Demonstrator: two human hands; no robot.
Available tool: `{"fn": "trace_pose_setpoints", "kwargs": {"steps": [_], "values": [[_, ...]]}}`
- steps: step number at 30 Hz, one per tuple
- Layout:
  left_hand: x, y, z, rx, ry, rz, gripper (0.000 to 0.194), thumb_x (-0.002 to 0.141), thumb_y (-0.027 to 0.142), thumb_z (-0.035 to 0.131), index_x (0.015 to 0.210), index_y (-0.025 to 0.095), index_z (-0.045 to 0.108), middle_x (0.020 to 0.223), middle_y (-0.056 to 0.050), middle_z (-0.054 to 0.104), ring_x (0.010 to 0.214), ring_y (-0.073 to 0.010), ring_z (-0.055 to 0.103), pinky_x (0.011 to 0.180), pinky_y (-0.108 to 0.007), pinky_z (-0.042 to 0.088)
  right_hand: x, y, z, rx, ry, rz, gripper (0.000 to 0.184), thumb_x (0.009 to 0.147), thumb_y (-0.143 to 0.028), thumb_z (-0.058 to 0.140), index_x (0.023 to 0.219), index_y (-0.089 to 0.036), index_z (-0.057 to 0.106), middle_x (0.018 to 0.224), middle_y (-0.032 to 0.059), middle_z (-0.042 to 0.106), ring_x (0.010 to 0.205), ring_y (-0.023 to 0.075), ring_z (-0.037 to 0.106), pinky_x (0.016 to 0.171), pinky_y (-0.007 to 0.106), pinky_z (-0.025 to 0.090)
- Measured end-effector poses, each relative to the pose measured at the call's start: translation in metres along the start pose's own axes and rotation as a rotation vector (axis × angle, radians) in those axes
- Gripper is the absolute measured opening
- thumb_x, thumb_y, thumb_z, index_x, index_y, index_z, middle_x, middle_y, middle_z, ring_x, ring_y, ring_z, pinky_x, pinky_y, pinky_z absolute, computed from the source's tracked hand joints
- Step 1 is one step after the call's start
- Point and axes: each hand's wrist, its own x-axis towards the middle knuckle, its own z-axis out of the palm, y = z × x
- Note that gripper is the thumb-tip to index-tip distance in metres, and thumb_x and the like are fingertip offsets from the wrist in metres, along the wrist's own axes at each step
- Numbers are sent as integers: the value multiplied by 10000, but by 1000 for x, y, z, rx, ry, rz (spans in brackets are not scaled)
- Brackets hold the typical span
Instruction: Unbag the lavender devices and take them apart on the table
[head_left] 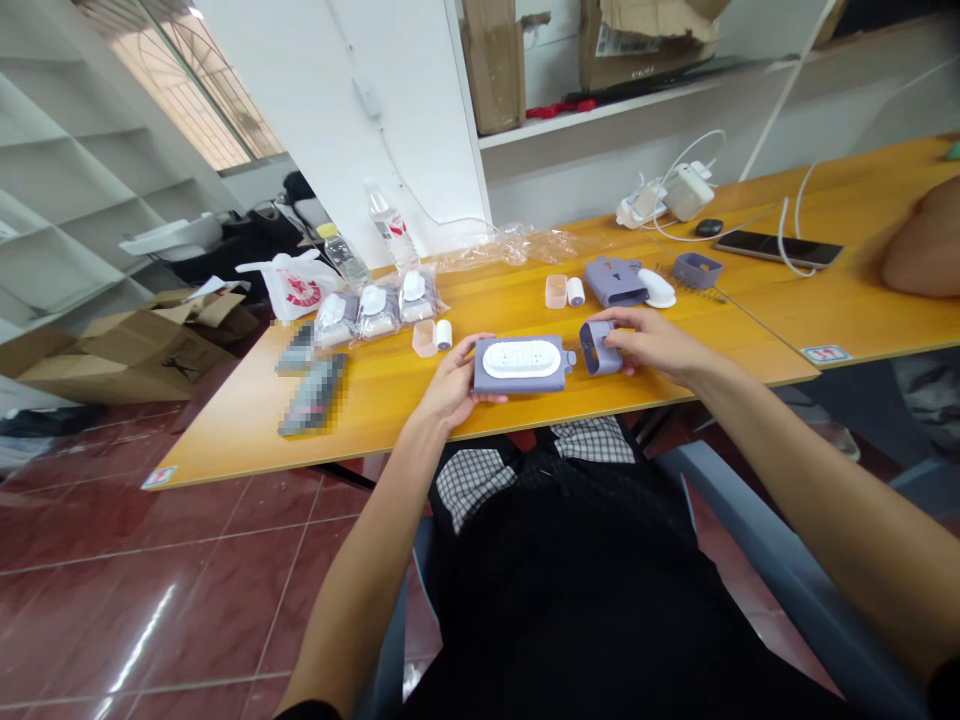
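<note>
My left hand (451, 385) is closed around the left end of a flat purple plastic case (517, 384). A white oval panel (521, 358) with small marks covers most of the case's upper face. To the right, my right hand (646, 345) grips a hollow purple end cap (598, 352), its opening turned toward the case. A narrow gap separates the cap from the small tab at the case's right end. Beyond my right hand lie another purple casing (615, 284), a white oval piece (657, 289) and a purple ring-shaped part (696, 270).
Pink translucent cups (556, 291) stand beside white rollers (443, 334). Three bagged units (377, 311), bottles (391, 228) and a white bag (296, 286) are at the left. A phone (780, 249), mouse (709, 228) and chargers (686, 190) lie at the right. Another person's arm (926, 240) shows there.
</note>
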Motion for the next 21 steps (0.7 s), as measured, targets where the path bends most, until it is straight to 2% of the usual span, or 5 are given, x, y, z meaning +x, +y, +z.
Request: {"fn": "trace_pose_setpoints", "kwargs": {"steps": [6, 9, 11, 15, 21], "values": [[-3, 1, 9, 20, 55, -1, 394, 774, 142, 821, 1106, 239, 633, 964, -14, 755, 700, -166, 756, 499, -227, 625, -4, -3, -3, 23, -77, -91, 414, 760, -224, 734, 1171, -225, 787, 827, 28, 712, 584, 139, 556, 479, 268, 471], [-1, -2, 13, 15, 108, 69, 347, 750, 163, 869, 897, 207, 558, 727, 61, 634, 537, -83, 622, 472, -155, 520, -6, -3, 3, 80, -108, -104, 421, 758, -249, 755, 1178, -232, 783, 899, 44, 736, 643, 161, 597, 503, 280, 505], [1, -4, 15, 7, 156, 125, 408, 772, 206, 879, 784, 200, 472, 621, 90, 524, 482, -52, 527, 459, -127, 439, -8, -3, 7, 98, -135, -90, 428, 760, -259, 764, 1187, -238, 780, 932, 50, 748, 656, 168, 611, 512, 285, 519], [5, -6, 15, 39, 166, 156, 355, 779, 236, 873, 822, 205, 522, 630, 88, 541, 474, -62, 515, 467, -150, 412, -7, -2, 13, 78, -123, -43, 434, 768, -248, 762, 1201, -250, 780, 909, 48, 751, 633, 163, 608, 511, 285, 532], [6, -6, -2, 163, 81, 153, 264, 713, 177, 840, 888, 204, 643, 729, 38, 672, 574, -114, 617, 532, -201, 466, 1, 8, 1, -41, 82, -52, 433, 793, -228, 742, 1225, -233, 773, 781, 24, 719, 536, 150, 582, 469, 286, 528]]}}
